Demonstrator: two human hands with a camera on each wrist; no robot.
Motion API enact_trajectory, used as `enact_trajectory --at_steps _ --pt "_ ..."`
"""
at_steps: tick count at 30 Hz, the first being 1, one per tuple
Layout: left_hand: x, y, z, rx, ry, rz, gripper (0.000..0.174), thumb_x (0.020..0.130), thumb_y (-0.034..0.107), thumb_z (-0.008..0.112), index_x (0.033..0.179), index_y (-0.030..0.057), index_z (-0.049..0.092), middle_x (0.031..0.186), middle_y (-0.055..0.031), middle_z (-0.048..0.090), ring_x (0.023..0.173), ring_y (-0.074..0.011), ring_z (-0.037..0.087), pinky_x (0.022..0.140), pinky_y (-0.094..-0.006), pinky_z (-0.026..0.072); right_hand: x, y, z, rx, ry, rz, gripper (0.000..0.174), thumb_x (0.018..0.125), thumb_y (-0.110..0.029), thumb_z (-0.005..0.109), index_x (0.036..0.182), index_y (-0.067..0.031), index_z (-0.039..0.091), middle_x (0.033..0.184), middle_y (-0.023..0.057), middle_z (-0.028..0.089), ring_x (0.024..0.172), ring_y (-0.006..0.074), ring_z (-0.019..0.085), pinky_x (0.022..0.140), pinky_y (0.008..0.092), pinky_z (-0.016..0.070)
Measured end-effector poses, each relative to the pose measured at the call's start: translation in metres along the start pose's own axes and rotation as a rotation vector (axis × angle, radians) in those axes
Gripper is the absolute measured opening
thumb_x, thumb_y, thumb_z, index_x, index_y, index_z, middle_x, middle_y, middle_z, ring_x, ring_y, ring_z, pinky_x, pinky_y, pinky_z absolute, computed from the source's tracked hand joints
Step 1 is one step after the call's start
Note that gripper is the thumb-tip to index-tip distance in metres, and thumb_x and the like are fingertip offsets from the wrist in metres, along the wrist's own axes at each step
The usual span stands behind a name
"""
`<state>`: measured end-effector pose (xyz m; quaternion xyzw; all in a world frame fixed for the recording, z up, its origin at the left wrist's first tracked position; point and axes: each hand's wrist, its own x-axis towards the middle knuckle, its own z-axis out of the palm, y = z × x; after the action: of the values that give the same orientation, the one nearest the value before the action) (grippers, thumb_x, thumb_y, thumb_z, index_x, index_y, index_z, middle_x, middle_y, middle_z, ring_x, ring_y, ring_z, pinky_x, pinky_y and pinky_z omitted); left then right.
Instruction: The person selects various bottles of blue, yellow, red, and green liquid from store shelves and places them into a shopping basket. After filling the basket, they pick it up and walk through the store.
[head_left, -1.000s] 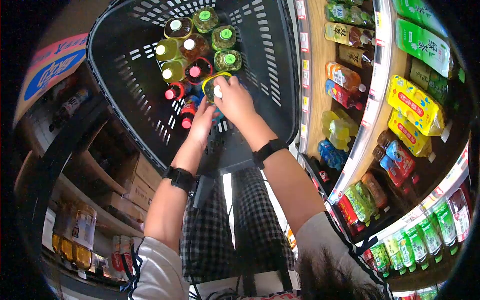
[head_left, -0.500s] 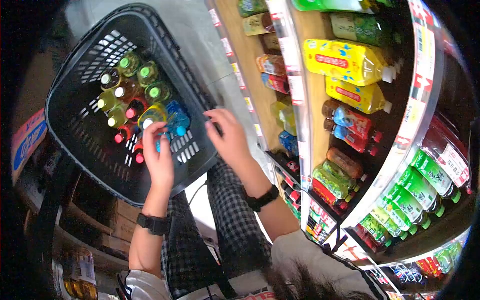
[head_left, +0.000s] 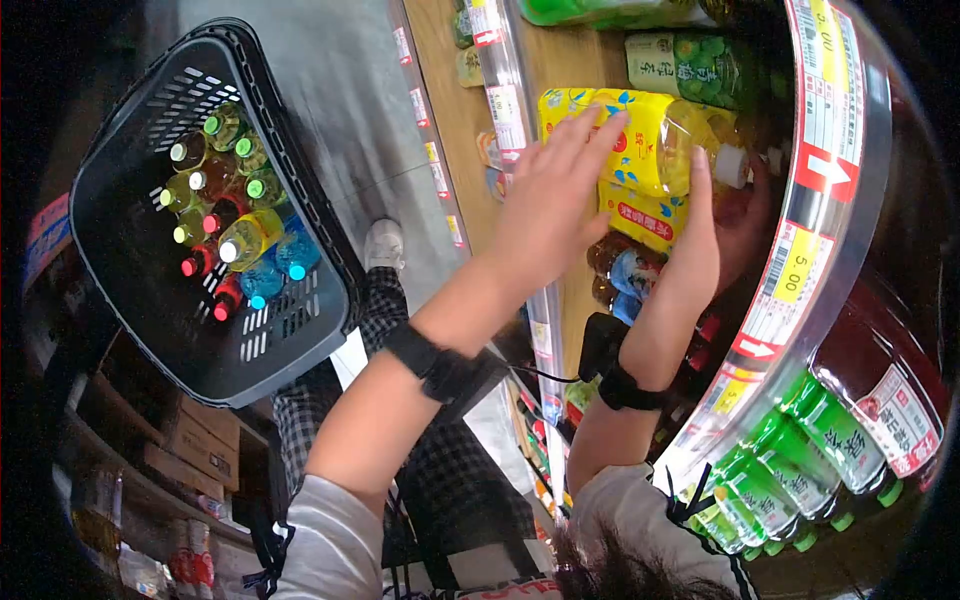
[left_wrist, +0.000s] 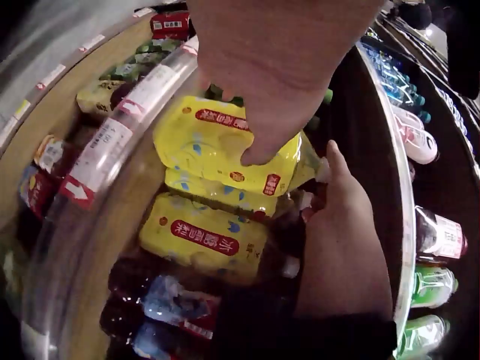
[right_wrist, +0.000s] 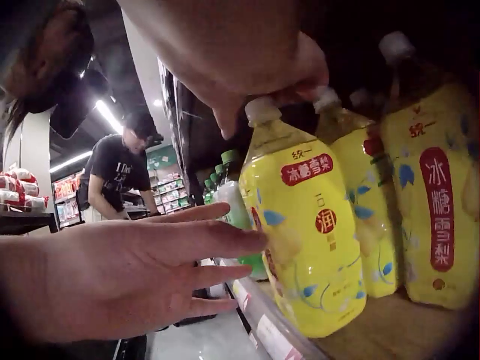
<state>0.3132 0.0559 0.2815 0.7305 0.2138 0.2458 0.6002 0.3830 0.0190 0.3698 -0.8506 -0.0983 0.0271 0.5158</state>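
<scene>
Down on the far left, a black basket (head_left: 105,220) holds thirteen bottles (head_left: 230,208): I count three with green caps, three white, two pale yellow, three red and two blue. Next comes the left hand (head_left: 557,195), reaching over to the wooden shelf (head_left: 560,60). Its fingers are straight and spread wide, and they look to be touching the side of a yellow pear drink bottle (head_left: 648,147). That bottle stands up tall on the shelf, with its white cap at the top. So it sits between the two hands: the left hand is nearer its fat middle, and the right hand (head_left: 690,240) is nearer its cap. I can't tell if the right fingers hold the cap or are just round it. I see three yellow pear bottles here, but more could hide at the back. Farthest right, past a curved shelf edge (head_left: 835,120), are at least four green tea bottles (head_left: 845,440), then one big dark red bottle (head_left: 905,425).
</scene>
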Motion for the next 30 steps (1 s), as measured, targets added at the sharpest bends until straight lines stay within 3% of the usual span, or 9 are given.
enact_trajectory --at_steps 5,10,12,14,16,20,23,25,30 --pt "0.002 -0.001 0.017 -0.050 0.002 -0.047 0.084 0.059 0.004 0.068 0.130 0.0086 0.023 0.132 -0.0183 0.025 0.115 -0.0366 0.034 0.093 -0.0401 0.0303 0.014 0.025 -0.002 -0.155 0.038 -0.226 0.047 0.071 -0.009 0.068 0.108 -0.0001 0.041 0.095 0.0113 0.052 0.083 0.0164 0.053 0.071 0.0253 0.0441" --pt "-0.015 -0.001 0.007 -0.244 -0.025 -0.084 0.092 0.059 0.001 0.068 0.133 0.0053 0.013 0.137 -0.0190 0.015 0.126 -0.0312 0.017 0.101 -0.0354 0.0206 -0.001 0.034 -0.006 -0.256 0.049 -0.328 0.041 0.072 -0.017 0.068 0.103 -0.0010 0.045 0.095 0.0082 0.052 0.082 0.0144 0.054 0.073 0.0229 0.0427" --pt "-0.022 -0.004 0.003 -0.270 -0.037 -0.070 0.093 0.060 0.001 0.067 0.133 0.0041 0.010 0.137 -0.0191 0.011 0.127 -0.0305 0.013 0.102 -0.0352 0.0184 -0.007 0.033 -0.001 -0.078 0.027 -0.294 0.042 0.065 -0.003 0.072 0.094 -0.0004 0.042 0.089 0.0069 0.048 0.077 0.0139 0.052 0.067 0.0233 0.0451" --pt "-0.030 -0.005 0.000 -0.265 -0.065 -0.050 0.092 0.062 0.002 0.066 0.133 0.0029 0.007 0.138 -0.0192 0.008 0.128 -0.0301 0.011 0.103 -0.0351 0.0167 -0.013 0.030 0.003 -0.122 0.038 -0.446 0.040 0.065 -0.001 0.071 0.096 0.0004 0.046 0.090 0.0074 0.051 0.076 0.0134 0.052 0.065 0.0239 0.0463" --pt "-0.041 -0.005 -0.005 -0.326 -0.040 -0.010 0.090 0.062 0.002 0.062 0.131 -0.0020 0.005 0.136 -0.0245 0.005 0.126 -0.0373 0.013 0.101 -0.0376 0.0221 -0.029 0.024 0.009 -0.286 0.015 -0.475 0.034 0.064 0.000 0.071 0.092 0.0005 0.051 0.086 0.0064 0.053 0.075 0.0126 0.052 0.065 0.0235 0.0459" --pt "-0.070 0.019 -0.044 -0.443 -0.025 -0.047 0.088 0.063 0.000 0.059 0.129 -0.0086 0.003 0.134 -0.0288 0.002 0.126 -0.0379 0.010 0.102 -0.0400 0.0180 -0.074 0.017 0.002 -0.661 0.066 -0.876 0.036 0.059 -0.002 0.074 0.087 -0.0010 0.052 0.082 0.0084 0.054 0.068 0.0185 0.053 0.061 0.0280 0.0453" --pt "-0.109 0.037 -0.083 -0.456 -0.102 -0.136 0.085 0.064 -0.001 0.058 0.130 -0.0075 0.004 0.135 -0.0285 0.003 0.126 -0.0382 0.009 0.102 -0.0411 0.0165 -0.118 -0.007 0.004 -0.367 0.068 -0.900 0.031 0.065 -0.007 0.070 0.087 0.0003 0.049 0.081 0.0099 0.052 0.069 0.0185 0.051 0.062 0.0301 0.0459" --pt "-0.139 0.040 -0.116 -0.406 -0.120 -0.216 0.084 0.065 -0.002 0.057 0.131 -0.0049 0.005 0.135 -0.0274 0.005 0.126 -0.0382 0.010 0.102 -0.0412 0.0166 -0.151 -0.019 0.011 -0.291 -0.047 -0.919 0.036 0.063 -0.015 0.071 0.087 -0.0008 0.047 0.079 0.0103 0.050 0.066 0.0218 0.050 0.058 0.0321 0.0448" --pt "-0.207 0.024 -0.207 -0.278 0.013 -0.644 0.083 0.066 -0.004 0.057 0.132 -0.0004 0.007 0.136 -0.0254 0.008 0.126 -0.0366 0.017 0.101 -0.0384 0.0201 -0.198 -0.039 0.059 -0.356 -0.902 -0.871 0.038 0.057 -0.014 0.075 0.085 -0.0087 0.050 0.069 0.0052 0.049 0.056 0.0217 0.051 0.046 0.0293 0.0407"
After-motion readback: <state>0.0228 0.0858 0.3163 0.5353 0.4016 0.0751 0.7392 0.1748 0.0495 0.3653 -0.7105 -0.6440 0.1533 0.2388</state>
